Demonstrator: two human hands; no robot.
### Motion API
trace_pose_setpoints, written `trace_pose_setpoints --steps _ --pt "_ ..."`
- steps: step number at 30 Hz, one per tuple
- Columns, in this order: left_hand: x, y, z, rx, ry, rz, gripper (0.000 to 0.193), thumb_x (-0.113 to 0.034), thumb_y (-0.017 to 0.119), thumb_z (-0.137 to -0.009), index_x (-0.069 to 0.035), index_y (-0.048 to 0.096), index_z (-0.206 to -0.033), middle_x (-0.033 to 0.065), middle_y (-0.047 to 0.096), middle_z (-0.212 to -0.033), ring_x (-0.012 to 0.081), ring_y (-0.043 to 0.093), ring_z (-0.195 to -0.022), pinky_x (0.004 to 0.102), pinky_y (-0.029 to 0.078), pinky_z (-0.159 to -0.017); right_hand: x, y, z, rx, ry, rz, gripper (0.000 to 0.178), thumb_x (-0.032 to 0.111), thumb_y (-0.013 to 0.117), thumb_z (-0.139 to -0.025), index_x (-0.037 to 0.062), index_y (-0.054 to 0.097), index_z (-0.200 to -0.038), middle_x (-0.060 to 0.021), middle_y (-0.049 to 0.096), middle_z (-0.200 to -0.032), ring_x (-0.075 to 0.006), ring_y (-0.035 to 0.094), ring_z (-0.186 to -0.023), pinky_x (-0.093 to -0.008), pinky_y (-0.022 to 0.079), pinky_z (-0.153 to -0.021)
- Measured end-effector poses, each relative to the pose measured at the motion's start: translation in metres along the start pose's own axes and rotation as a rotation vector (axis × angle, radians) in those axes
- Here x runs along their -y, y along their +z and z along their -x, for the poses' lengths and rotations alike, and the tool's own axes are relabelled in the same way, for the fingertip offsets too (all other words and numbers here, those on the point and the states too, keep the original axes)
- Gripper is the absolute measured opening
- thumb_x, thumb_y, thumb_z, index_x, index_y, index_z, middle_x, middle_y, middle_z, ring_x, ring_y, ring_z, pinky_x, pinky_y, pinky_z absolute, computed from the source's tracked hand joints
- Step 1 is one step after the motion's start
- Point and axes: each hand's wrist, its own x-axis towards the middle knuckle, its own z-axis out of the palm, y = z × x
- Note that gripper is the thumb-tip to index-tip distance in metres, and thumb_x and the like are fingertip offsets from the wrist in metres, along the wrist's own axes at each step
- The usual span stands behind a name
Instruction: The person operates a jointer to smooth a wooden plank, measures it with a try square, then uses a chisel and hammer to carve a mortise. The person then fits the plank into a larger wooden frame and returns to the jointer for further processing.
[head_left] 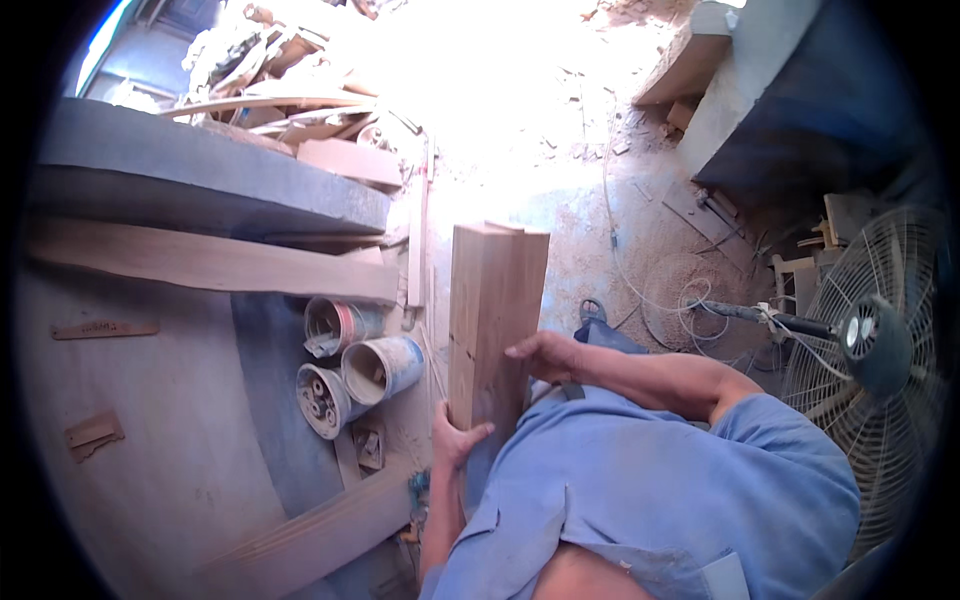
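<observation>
A thick stack of light-brown wooden boards (482, 320) stands upright against the front of my body, its far end tilted away from me. My left hand (458, 438) is wrapped round the left edge of the stack near its lower end, the thumb lying across the face. On the other side, my right hand (548, 356) grips the right edge higher up, its thumb pointing at the wood. Some of the right hand's fingers are hidden, and so is the stack's lower end.
Three buckets (395, 362) stand at my left, beside a wall with a long plank (215, 262). Scrap wood (345, 160) is heaped at the far left. A large fan (870, 350) stands at my right, with a cable (612, 200) across the dusty floor.
</observation>
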Motion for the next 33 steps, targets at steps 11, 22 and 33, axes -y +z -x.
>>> trace_pose_setpoints --steps 11,22,33 --pt "-0.106 -0.035 -0.358 0.098 0.032 -0.103 0.094 -0.038 0.096 -0.053 0.003 0.052 -0.124 0.0180 0.067 -0.112 0.0267 0.065 -0.105 0.0397 0.051 -0.093 0.264 0.013 -0.208 -0.129 -0.097 -0.004 0.071 0.009 0.074 -0.084 -0.0004 0.042 -0.147 -0.0140 0.053 -0.143 -0.0306 0.045 -0.137 -0.0504 0.026 -0.120" --pt "-0.282 -0.146 -0.809 0.249 -0.021 -0.367 0.089 -0.038 0.095 -0.049 0.003 0.058 -0.119 0.0176 0.070 -0.107 0.0288 0.067 -0.102 0.0382 0.052 -0.091 0.572 0.057 -0.504 -0.297 -0.281 -0.140 0.058 0.009 0.064 -0.092 -0.0058 0.042 -0.144 -0.0154 0.055 -0.140 -0.0285 0.046 -0.136 -0.0463 0.031 -0.118" --pt "-0.473 -0.095 -1.224 0.206 0.109 -0.296 0.091 -0.039 0.096 -0.049 0.005 0.055 -0.118 0.0229 0.069 -0.107 0.0336 0.068 -0.100 0.0413 0.052 -0.091 1.006 0.026 -0.698 -0.232 -0.229 0.116 0.053 0.002 0.066 -0.087 -0.0076 0.052 -0.137 -0.0157 0.059 -0.137 -0.0258 0.054 -0.129 -0.0410 0.039 -0.112"
